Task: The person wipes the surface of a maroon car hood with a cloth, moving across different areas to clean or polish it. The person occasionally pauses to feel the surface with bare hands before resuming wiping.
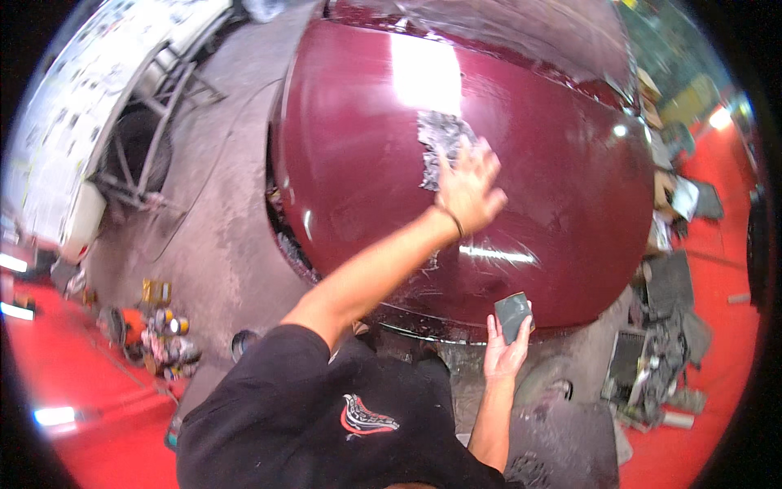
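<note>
A glossy maroon car hood point(562, 179) fills the middle of the head view. My left hand point(472, 183) reaches across it with fingers spread, slightly blurred, next to a crumpled grey mottled rag point(437, 140). The fingers overlap the rag's right edge; whether they press on it cannot be told. Nearer my body, my right hand point(507, 350), palm up, holds a dark grey rectangular sanding pad point(513, 316) between thumb and fingers, just above the hood's front edge. Light streaks mark the paint between the hands.
Clear plastic sheeting point(538, 28) covers the windshield area beyond the hood. At left stands a whitish vehicle panel point(90, 90) beside a metal frame point(155, 122). Bottles and tools point(155, 334) sit on the floor at lower left. Dark scraps and parts point(660, 350) lie at right.
</note>
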{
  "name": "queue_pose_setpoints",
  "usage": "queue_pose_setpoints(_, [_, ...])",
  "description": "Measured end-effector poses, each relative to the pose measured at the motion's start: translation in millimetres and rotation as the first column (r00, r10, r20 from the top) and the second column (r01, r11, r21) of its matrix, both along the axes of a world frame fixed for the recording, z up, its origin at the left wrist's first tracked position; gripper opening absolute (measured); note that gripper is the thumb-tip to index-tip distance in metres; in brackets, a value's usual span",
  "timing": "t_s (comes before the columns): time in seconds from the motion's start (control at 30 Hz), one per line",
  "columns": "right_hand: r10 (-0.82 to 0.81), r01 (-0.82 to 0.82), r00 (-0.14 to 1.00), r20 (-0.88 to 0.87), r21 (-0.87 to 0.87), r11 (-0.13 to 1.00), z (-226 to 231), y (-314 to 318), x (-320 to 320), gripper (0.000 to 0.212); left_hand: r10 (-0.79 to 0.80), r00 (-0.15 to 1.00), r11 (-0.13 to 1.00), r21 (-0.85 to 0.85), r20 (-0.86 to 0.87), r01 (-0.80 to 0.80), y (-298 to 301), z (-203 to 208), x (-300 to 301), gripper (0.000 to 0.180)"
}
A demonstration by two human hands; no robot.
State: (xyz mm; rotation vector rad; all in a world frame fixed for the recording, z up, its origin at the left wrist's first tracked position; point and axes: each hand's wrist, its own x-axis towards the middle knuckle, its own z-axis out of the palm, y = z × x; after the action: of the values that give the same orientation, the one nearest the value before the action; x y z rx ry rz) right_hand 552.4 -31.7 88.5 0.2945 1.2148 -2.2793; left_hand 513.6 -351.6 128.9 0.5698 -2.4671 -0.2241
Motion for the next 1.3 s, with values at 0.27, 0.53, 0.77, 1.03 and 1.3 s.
queue_pose_setpoints(0.27, [-0.005,0.173,0.953,-0.303,0.532,0.829,-25.5,-6.6,59.1,0.054,0.002,0.999,0.996,-0.094,0.048,0.003,-115.4,-77.2,-6.6,0.052])
queue_pose_setpoints(0.53, [0.666,0.534,0.509,-0.545,0.807,0.252,-91.6,-113.1,56.5,0.066,-0.180,0.980,0.982,-0.075,-0.084,0.174,-84.5,-80.8,22.4,0.067])
queue_pose_setpoints(0.77, [0.631,0.643,0.589,-0.506,0.766,0.014,-104.8,-95.6,-2.9,0.068,-0.281,0.959,0.954,-0.096,0.044,0.284,-78.0,-68.2,32.8,0.079])
queue_pose_setpoints(1.03, [0.432,0.590,0.742,-0.512,0.805,-0.059,-97.7,-160.3,20.3,0.071,-0.263,0.963,0.959,-0.095,0.053,0.267,-72.7,-65.8,26.1,0.080])
queue_pose_setpoints(1.3, [0.635,0.624,0.643,-0.428,0.774,-0.111,-92.1,-135.0,16.9,0.067,-0.300,0.945,0.938,-0.142,0.127,0.317,-79.9,-64.6,16.8,0.084])
